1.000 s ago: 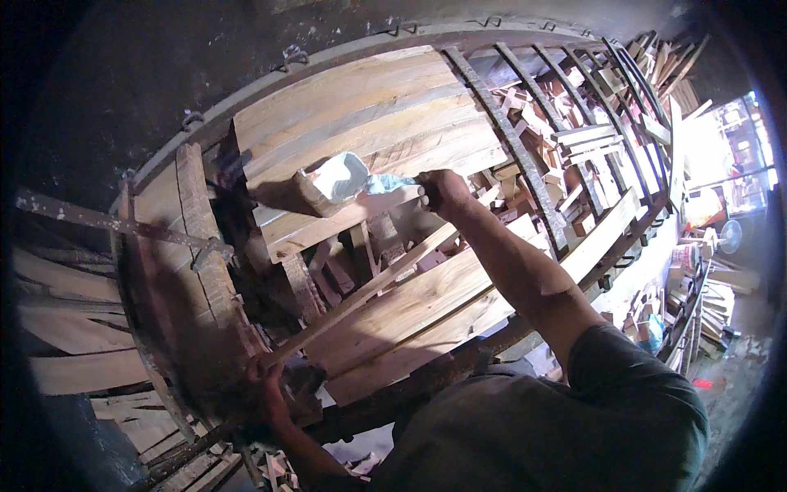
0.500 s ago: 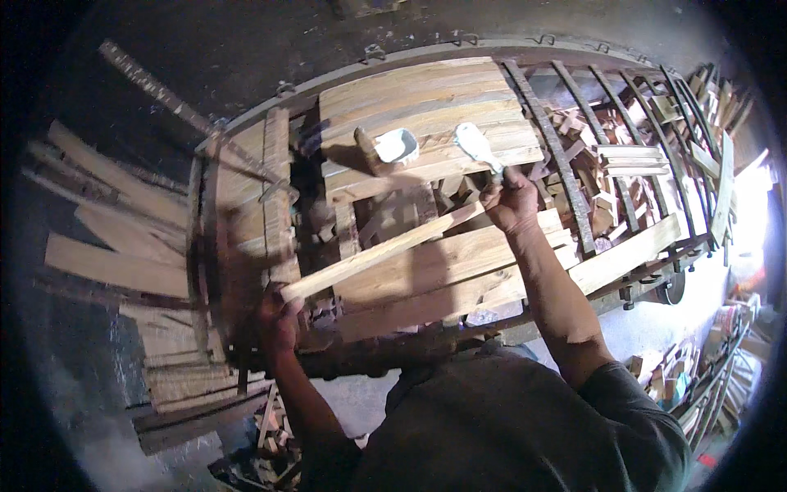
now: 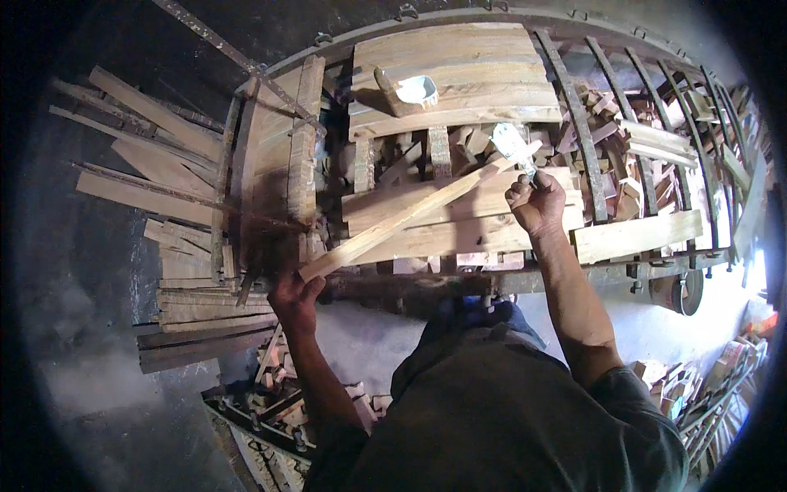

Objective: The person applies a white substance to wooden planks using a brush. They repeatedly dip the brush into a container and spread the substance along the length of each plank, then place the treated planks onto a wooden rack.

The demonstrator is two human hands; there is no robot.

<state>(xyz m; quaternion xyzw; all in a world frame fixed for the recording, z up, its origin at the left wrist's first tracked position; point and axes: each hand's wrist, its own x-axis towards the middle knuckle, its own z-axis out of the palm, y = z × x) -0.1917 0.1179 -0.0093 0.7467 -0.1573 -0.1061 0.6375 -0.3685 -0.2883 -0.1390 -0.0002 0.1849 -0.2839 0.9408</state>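
My left hand (image 3: 297, 302) is closed round the near-left end of a long narrow wood strip (image 3: 410, 215), which slants up to the right over the rack. In my right hand (image 3: 537, 202) is a brush (image 3: 514, 144), its head coated in white paste. The brush head is beside the strip's far end; whether they touch I cannot tell. Beyond them, a small white-smeared container (image 3: 420, 90) with a piece of wood (image 3: 387, 88) against it stands on a panel of boards laid edge to edge (image 3: 459, 61). Nearer me lie more flat boards (image 3: 447, 238).
A metal rack with crossbars (image 3: 578, 131) carries the boards, above many wood offcuts (image 3: 615, 172). Several planks (image 3: 156, 123) stick out at the left. A short board (image 3: 639, 236) lies at the front right. Below are bins of scraps (image 3: 283, 402).
The strip's far end has come away from my right hand, which now holds only the brush. My left hand keeps its grip. The whole view has shifted, with the rack appearing higher.
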